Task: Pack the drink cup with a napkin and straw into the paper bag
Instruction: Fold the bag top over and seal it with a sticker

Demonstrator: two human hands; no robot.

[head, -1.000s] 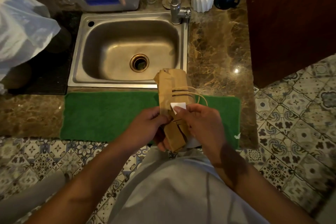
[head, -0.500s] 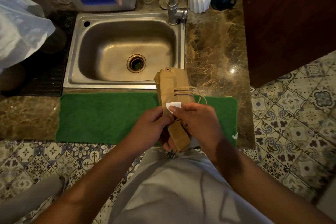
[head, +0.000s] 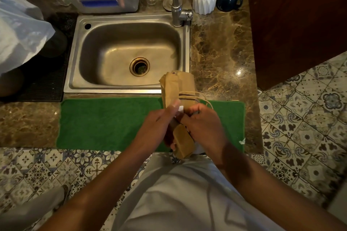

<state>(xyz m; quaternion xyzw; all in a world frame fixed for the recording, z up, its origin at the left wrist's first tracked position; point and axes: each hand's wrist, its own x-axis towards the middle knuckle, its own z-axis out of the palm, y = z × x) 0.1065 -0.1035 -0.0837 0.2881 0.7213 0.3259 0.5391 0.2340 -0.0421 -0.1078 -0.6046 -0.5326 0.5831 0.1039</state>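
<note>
Where a green mat (head: 105,124) covers the marble table (head: 221,47) before an empty sink (head: 127,52), both hands, left hand (head: 159,127) and right hand (head: 204,127), grip a folded paper bag (head: 178,88).

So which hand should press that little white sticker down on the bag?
Probably the left hand: its thumb lies right at the sticker. The right hand is wrapped around the bag, holding it steady.

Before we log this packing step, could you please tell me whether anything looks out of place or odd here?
The brown paper bag is folded flat with its twine handles wound round it, gripped by the left hand and right hand over the green mat. No drink cup, napkin or straw is visible.
</note>
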